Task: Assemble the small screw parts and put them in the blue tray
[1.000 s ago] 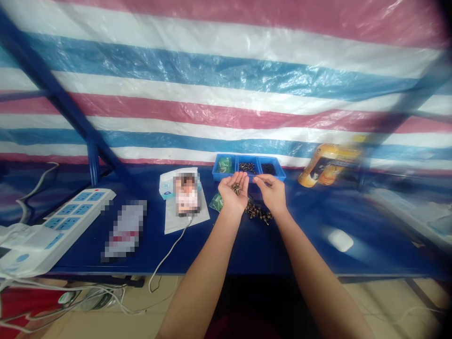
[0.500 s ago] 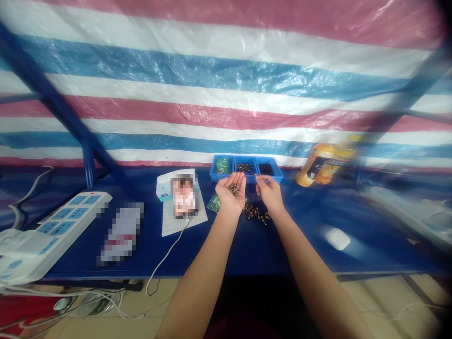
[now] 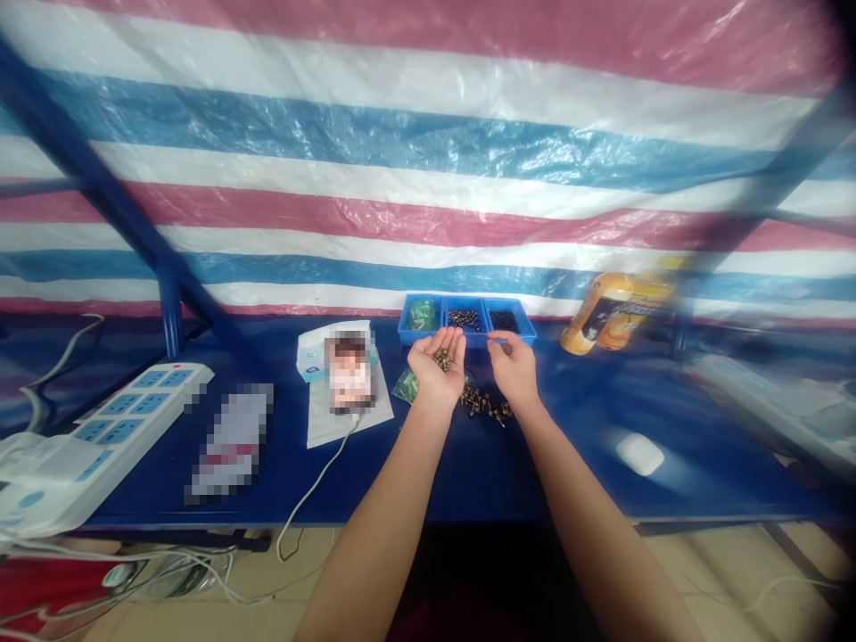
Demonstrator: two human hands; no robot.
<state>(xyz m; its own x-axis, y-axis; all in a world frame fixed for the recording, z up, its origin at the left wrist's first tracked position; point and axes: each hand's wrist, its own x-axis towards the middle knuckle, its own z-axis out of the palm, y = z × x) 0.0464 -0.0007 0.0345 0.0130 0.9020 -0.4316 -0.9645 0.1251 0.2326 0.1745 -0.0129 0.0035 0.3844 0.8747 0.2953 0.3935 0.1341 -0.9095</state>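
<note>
Palm up, my left hand [image 3: 438, 367] cups a small heap of brass-coloured screws [image 3: 442, 359]. To its right, my right hand [image 3: 514, 366] has its thumb and fingers bent toward each other near the front of the blue tray; anything between the fingertips is too small to make out. The three-compartment blue tray [image 3: 468, 339] holds a green packet [image 3: 422, 315] at left, metal screws [image 3: 464, 319] in the middle and black pieces [image 3: 503, 321] at right. A pile of assembled-looking screws [image 3: 487, 406] lies on the blue table between my wrists.
A green bag [image 3: 405, 386] lies by my left wrist. Further left are a phone [image 3: 351, 374] with a cable, a blurred packet [image 3: 231, 441] and a power strip [image 3: 127, 419]. Bottles [image 3: 597, 314] and a white case [image 3: 640, 454] are at right.
My right hand has shifted slightly to the right, a little farther from my left palm. My left hand has stayed in place with its screws.
</note>
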